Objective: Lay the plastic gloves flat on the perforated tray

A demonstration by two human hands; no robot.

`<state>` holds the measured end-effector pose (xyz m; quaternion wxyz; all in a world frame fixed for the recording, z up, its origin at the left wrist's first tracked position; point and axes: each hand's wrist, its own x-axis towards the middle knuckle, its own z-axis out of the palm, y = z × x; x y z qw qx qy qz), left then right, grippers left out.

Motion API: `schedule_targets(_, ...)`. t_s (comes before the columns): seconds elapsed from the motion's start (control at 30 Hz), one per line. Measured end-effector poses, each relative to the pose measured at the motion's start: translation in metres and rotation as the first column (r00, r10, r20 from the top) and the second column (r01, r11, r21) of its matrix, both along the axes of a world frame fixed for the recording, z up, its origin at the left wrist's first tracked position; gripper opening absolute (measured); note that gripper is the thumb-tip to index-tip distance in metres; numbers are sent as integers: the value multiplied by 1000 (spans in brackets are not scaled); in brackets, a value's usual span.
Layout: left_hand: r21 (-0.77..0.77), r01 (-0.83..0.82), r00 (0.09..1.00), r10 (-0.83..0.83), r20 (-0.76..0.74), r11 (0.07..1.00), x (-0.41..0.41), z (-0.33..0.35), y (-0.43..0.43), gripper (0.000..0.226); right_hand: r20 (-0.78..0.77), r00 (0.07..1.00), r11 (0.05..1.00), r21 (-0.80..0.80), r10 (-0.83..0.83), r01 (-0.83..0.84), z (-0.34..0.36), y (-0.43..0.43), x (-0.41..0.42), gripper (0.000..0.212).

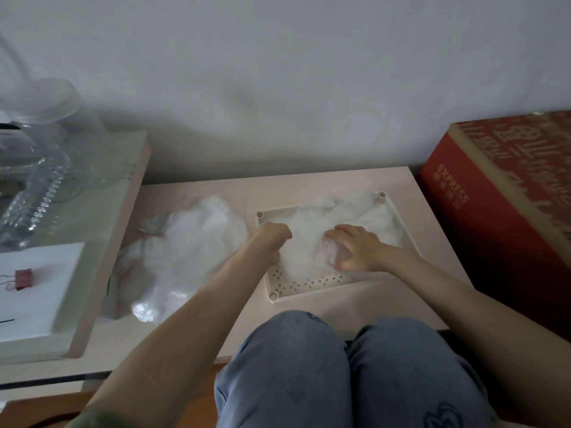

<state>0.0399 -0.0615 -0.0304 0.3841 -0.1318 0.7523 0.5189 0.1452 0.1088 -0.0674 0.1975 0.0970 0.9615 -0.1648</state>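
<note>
L hand (273, 235) sitting fisted at tray (309, 287) left edge, fingers curled, pinching gloves (309, 245) film. R hand (355, 250) pressing down on gloves mid-tray, fingers spread + mostly straight, not gripping anything. Gloves lying crumpled across most of tray, only front perforated strip showing. Spare pile (191, 251) sitting just left of tray on table (340, 313). Red box (494, 196) standing at right.

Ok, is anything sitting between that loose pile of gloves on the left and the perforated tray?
Nothing visible blocks it. The pile lies on the table right beside the tray; only the person's own left hand and forearm cross that gap. The tray already holds gloves under the right hand.
</note>
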Motion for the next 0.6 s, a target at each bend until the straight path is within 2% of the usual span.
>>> schedule_targets(0.07,74,-90,996,89,16,993,1,-2,5,29,-32,999,1000,-11,-10,9,-3,0,1,67)
schedule_targets(0.13,72,-119,992,117,37,990,2,-3,8,29,-43,999,1000,-12,-10,10,-5,0,1,69)
schedule_targets(0.33,31,-20,999,19,26,999,-2,-9,14,29,-51,999,1000,-13,-6,5,-8,3,2,71)
schedule_targets(0.47,-86,176,980,-183,-84,981,-5,-14,18,13,-58,998,1000,-1,-7,7,-9,3,3,71)
schedule_targets(0.5,-128,223,963,-238,-123,966,-7,-18,19,14,-52,999,1000,3,-3,3,-9,3,3,71)
schedule_targets(0.6,-451,303,874,-434,-221,840,-6,-26,18,39,-29,1000,1000,11,4,-3,-10,4,3,73)
